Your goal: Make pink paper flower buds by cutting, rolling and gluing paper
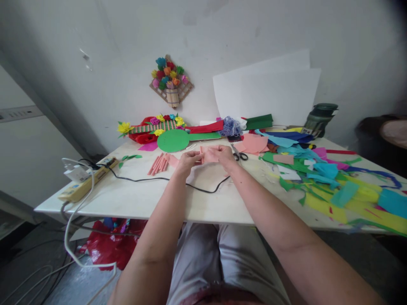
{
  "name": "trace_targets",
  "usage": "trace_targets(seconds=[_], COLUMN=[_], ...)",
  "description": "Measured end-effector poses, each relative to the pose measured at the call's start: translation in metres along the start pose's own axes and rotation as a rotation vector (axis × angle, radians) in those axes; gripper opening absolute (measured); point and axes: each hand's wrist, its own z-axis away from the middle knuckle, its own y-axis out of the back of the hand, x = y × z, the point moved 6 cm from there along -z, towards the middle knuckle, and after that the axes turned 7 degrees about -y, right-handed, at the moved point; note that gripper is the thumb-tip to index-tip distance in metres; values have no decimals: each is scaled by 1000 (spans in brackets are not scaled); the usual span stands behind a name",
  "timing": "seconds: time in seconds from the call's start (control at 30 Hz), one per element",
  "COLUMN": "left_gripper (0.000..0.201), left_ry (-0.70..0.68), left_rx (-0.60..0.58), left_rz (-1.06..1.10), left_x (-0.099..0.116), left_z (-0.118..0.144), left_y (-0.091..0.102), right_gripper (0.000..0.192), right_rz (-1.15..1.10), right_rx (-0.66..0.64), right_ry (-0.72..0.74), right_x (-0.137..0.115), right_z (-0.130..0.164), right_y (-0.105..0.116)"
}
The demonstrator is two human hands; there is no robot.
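My left hand (190, 160) pinches the left edge of a small pink piece of crepe paper (210, 155), where the paper looks rolled or folded over. The other side of the sheet is in the closed fingers of my right hand (225, 155). The paper is stretched between both hands just over the table. Left of my left hand lies a group of several thin pink paper rolls (158, 164), with a loose pink scrap (173, 161) beside them. Scissors with black handles (241, 156) rest right of my right hand, near rounded pink paper pieces (254, 143).
A black cable (143, 179) crosses the white table (216, 209) from a power strip (79, 186) at left. Behind my hands lies a green paddle-shaped card (173, 140). Coloured paper scraps (327, 186) cover the right side; a dark bottle (319, 120) stands at the back right.
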Motion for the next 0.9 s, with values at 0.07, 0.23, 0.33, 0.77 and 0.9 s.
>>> trace_targets(seconds=[0.07, 0.23, 0.33, 0.77, 0.9], left_gripper=[35, 36, 33, 30, 30], left_ry=[-11, -65, -91, -42, -47], left_rx=[25, 157, 210, 122, 82], left_rz=[63, 271, 328, 381, 315], left_x=[1, 2, 3, -4, -4], left_z=[0, -4, -5, -4, -4], left_y=[1, 9, 11, -7, -10], right_gripper=[34, 52, 46, 29, 26], right_rz=[-78, -262, -199, -80, -51], right_rx=[-25, -182, -246, -243, -177], right_ry=[-26, -131, -102, 27, 23], right_x=[-1, 3, 3, 1, 1], right_z=[0, -1, 1, 9, 7], right_y=[0, -6, -12, -28, -24])
